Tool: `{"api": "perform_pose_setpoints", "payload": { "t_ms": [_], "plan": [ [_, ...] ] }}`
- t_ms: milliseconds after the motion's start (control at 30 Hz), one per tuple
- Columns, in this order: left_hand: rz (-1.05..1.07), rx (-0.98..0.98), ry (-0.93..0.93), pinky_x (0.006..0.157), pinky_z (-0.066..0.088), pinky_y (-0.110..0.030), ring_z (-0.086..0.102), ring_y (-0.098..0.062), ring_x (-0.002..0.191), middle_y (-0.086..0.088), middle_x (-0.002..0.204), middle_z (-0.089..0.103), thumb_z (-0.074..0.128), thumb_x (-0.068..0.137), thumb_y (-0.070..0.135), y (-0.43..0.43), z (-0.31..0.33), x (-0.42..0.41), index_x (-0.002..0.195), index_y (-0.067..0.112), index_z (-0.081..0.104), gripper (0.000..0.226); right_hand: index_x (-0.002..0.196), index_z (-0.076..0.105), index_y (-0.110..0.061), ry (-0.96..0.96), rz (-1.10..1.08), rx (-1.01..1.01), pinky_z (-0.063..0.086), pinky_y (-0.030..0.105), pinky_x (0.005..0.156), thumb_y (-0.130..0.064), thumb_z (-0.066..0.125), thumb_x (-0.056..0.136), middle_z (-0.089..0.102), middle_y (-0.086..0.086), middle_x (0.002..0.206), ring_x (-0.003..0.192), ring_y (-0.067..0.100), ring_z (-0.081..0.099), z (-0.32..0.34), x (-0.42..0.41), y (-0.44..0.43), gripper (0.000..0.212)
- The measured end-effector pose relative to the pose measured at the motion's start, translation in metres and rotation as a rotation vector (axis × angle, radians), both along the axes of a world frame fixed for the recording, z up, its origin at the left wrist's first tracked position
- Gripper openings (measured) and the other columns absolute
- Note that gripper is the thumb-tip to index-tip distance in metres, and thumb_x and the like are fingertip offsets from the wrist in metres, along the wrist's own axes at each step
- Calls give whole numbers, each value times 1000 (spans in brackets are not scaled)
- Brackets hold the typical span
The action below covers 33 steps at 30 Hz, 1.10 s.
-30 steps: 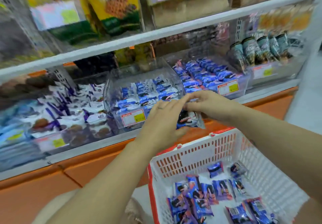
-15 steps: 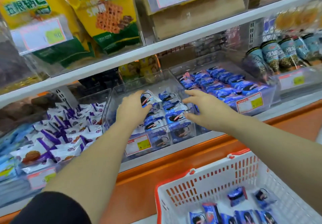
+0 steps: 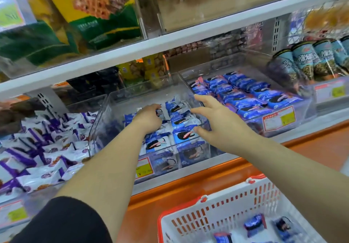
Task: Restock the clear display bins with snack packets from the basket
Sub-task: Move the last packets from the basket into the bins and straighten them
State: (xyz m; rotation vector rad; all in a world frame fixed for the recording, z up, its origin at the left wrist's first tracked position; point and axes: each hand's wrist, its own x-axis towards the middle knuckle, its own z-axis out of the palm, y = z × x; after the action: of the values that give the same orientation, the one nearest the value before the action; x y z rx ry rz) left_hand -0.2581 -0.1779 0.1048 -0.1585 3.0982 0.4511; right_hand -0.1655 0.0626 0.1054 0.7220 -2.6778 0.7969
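Clear bin (image 3: 100, 125) holds blue packets (image 3: 181, 123) in rows, so the left hand (image 3: 149, 118), curled on a back one (grip unclear), should seat it flat while the spread-open right hand (image 3: 217, 120) steadies the wall; the basket (image 3: 207, 222) holds more.

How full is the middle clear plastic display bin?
Partly full: the clear plastic bin holds blue-and-white snack packets in front; its back is bare.

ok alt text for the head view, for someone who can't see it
Two bare hands reach into a clear bin of blue-and-white packets on a shop shelf: the left hand lies curled on the packets, the right hand is open at the bin's right edge. A white basket holding more of them sits at lower right.
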Motion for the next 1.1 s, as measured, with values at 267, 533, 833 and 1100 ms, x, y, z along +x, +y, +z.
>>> {"api": "perform_pose_setpoints", "payload": {
  "t_ms": [267, 533, 833, 1100],
  "plan": [
    [-10, -49, -130, 80, 46, -37, 47, -40, 128, -18, 154, 34, 33, 98, 25, 3, -4, 5, 156, 30, 20, 59, 141, 49, -28, 29, 0, -2, 53, 40, 90, -34, 61, 93, 10, -20, 160, 123, 16, 54, -6, 0, -1, 51],
    [-70, -102, -260, 121, 2, -54, -10, -30, 151, -4, 164, -16, 20, 104, 43, 10, -2, 28, 157, 30, -3, 60, 142, 47, -28, 16, 18, 7, 55, 38, 83, -37, 61, 93, 5, -23, 160, 117, 15, 58, -8, -2, 0, 52],
    [-277, -303, 341, 94, 47, -43, 55, -29, 119, -4, 138, 55, 47, 95, 27, 41, 30, 121, 140, 26, 49, 45, 116, 66, -18, 201, 6, -143, 51, 43, 91, -22, 63, 90, 55, 3, 133, 119, 24, 56, -21, 28, 41, 27],
    [-732, -320, 167, 85, 52, -40, 65, -21, 104, 9, 116, 68, 38, 91, 35, 120, -50, 227, 117, 31, 64, 37, 114, 65, -29, -266, 5, 569, 48, 31, 85, -31, 55, 91, 69, -2, 112, 104, 22, 62, -101, 95, 133, 25]
  ]
}}
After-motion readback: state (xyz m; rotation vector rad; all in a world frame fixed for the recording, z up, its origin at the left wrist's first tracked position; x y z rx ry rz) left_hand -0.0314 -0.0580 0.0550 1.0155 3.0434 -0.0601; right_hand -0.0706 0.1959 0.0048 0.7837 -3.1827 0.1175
